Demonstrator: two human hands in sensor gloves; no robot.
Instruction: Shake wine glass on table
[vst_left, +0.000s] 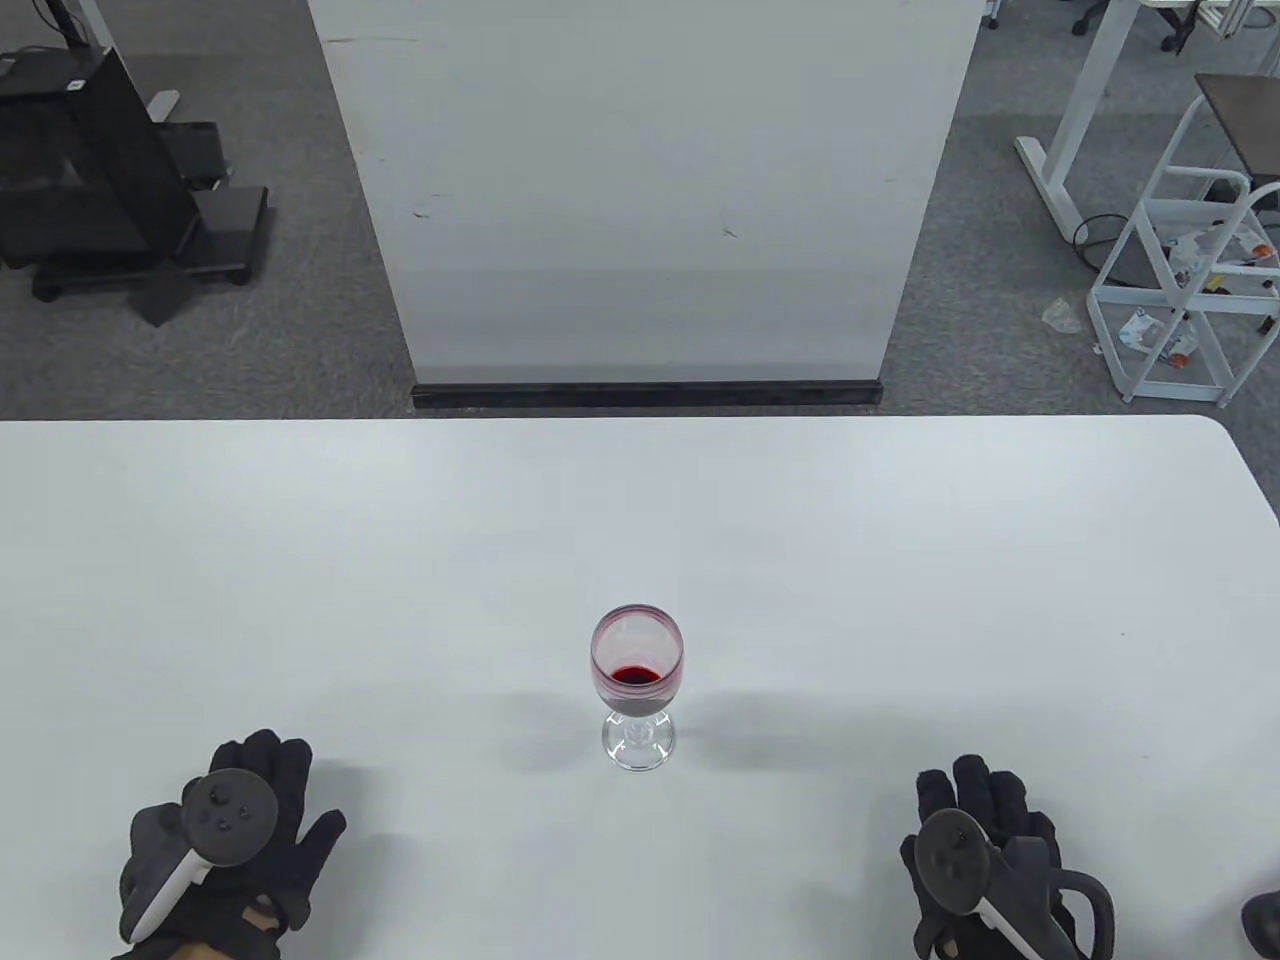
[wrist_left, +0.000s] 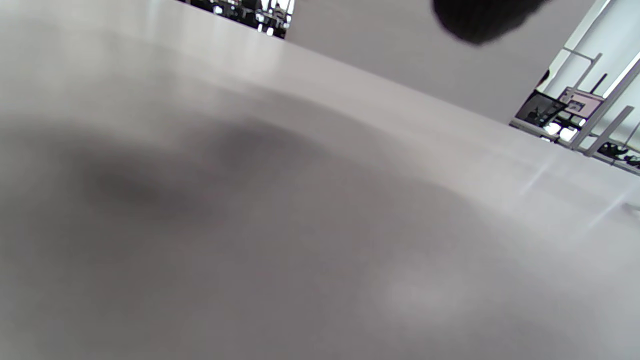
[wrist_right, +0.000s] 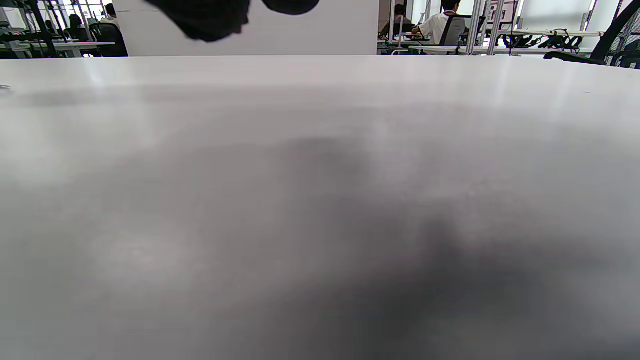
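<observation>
A clear wine glass (vst_left: 637, 685) with a little red wine stands upright on the white table (vst_left: 640, 520), near the front middle. My left hand (vst_left: 262, 800) rests flat on the table at the front left, fingers spread, holding nothing. My right hand (vst_left: 985, 815) rests flat at the front right, also empty. The glass stands between the two hands, apart from both. Both wrist views show only bare tabletop and a dark fingertip (wrist_left: 480, 20) (wrist_right: 205, 17) at the top edge; the glass is not in them.
A white panel (vst_left: 645, 190) stands on the floor behind the table's far edge. A black cart (vst_left: 110, 190) is at the back left and a white rack (vst_left: 1190, 280) at the back right, both off the table.
</observation>
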